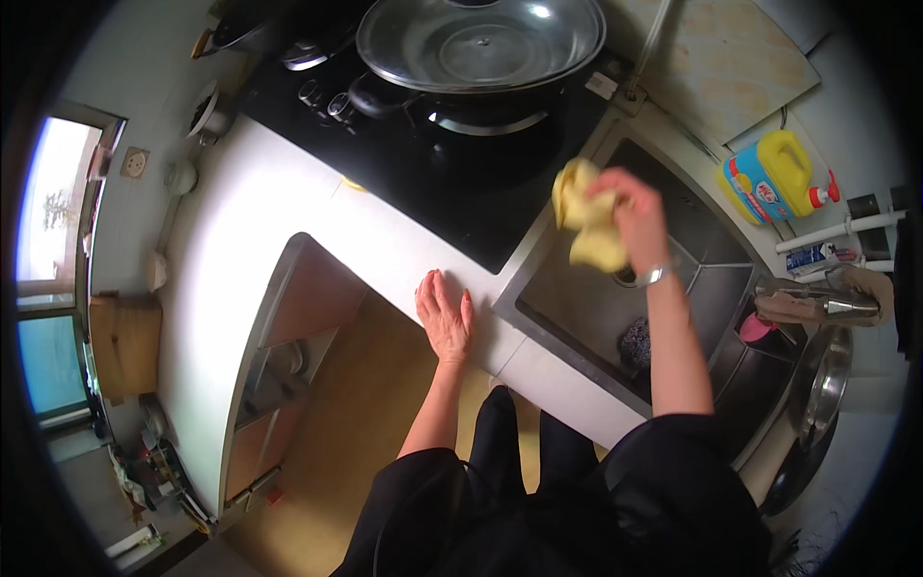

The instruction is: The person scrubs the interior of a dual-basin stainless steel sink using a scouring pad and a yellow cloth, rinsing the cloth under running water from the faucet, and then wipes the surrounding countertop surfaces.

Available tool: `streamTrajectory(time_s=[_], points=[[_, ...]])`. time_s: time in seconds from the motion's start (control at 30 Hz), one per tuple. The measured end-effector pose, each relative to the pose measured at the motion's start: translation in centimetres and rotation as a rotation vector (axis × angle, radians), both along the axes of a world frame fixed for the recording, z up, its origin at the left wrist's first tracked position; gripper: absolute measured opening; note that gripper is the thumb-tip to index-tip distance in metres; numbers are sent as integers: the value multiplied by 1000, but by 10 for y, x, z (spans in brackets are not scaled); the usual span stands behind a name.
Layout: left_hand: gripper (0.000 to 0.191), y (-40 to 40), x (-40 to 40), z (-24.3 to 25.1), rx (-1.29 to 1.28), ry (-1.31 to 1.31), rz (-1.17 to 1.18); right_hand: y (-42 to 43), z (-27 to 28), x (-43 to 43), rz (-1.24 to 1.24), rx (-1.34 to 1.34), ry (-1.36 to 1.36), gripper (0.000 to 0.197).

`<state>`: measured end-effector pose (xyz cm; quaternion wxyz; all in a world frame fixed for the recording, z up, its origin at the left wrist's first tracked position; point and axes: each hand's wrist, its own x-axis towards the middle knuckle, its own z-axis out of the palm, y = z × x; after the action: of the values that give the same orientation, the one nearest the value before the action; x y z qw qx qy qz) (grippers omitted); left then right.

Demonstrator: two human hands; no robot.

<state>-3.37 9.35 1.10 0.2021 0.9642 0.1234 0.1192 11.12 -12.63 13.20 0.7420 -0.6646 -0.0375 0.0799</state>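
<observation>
My right hand [638,216] grips a crumpled yellow cloth [588,205] above the near-left part of a dark sink [570,296]. Both hand and cloth are slightly blurred. A band with a metal face circles that wrist. Palm down, my left hand [441,317] rests at the front edge of the white countertop [382,249] with nothing in it. Its fingers lie extended and the thumb is spread. Just beyond it lies the near corner of a black glass cooktop [476,195]. A dark scouring pad [636,345] sits in the sink below my right forearm.
A wok with a glass lid [483,50] stands on the cooktop. Right of the sink are a yellow pump jug [775,177], a pink item [756,328] and a metal pan [826,382]. A faucet pipe [649,50] rises behind. Cabinet shelves [288,368] open at left.
</observation>
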Motion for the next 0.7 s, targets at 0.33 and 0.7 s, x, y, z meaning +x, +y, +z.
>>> streamTrajectory(time_s=[0.33, 0.7], points=[[50, 12, -7, 2, -604, -366, 107, 116, -37, 13, -49, -907, -529, 34], [50, 42, -50, 13, -589, -538, 369, 209, -56, -88, 275, -680, -708, 9]])
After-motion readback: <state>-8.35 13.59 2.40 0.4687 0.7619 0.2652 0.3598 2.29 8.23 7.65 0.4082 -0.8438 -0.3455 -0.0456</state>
